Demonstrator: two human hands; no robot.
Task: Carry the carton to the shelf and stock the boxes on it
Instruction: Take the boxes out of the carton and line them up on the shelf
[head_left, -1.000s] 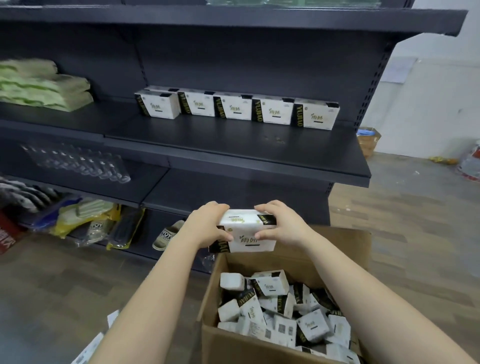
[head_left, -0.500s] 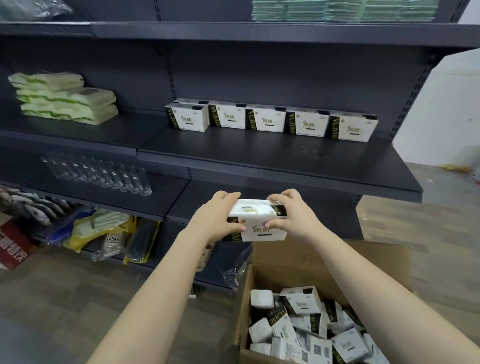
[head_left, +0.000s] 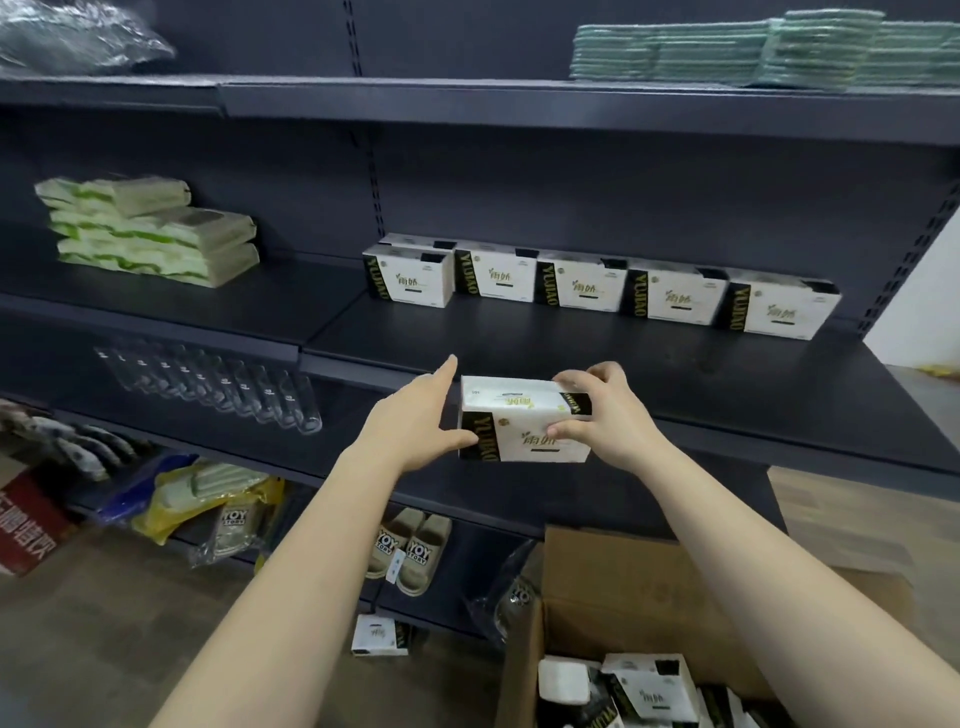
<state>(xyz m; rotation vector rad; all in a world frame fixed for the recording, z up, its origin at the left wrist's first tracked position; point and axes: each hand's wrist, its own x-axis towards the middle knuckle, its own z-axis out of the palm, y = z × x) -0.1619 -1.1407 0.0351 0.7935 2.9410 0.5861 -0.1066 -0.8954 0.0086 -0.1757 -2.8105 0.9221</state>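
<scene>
Raised since half a second ago, the box (head_left: 519, 423) is held at the shelf (head_left: 727, 374) edge. Against its left end the left hand (head_left: 415, 421) is pressed flat, fingers (head_left: 442, 376) straight (a steadying touch, probably). Its right end is gripped by the right hand (head_left: 605, 415), fingers curled over the top, thumb on the front. Beyond the fingertips the stocked row (head_left: 582, 283) is seen. Below the right wrist the carton (head_left: 649, 587) is cut off.

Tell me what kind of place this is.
Probably a small shop or its stockroom: dark metal shelving holds a row of identical tissue boxes, slippers sit lower down, and an open carton of stock stands on the floor.
</scene>
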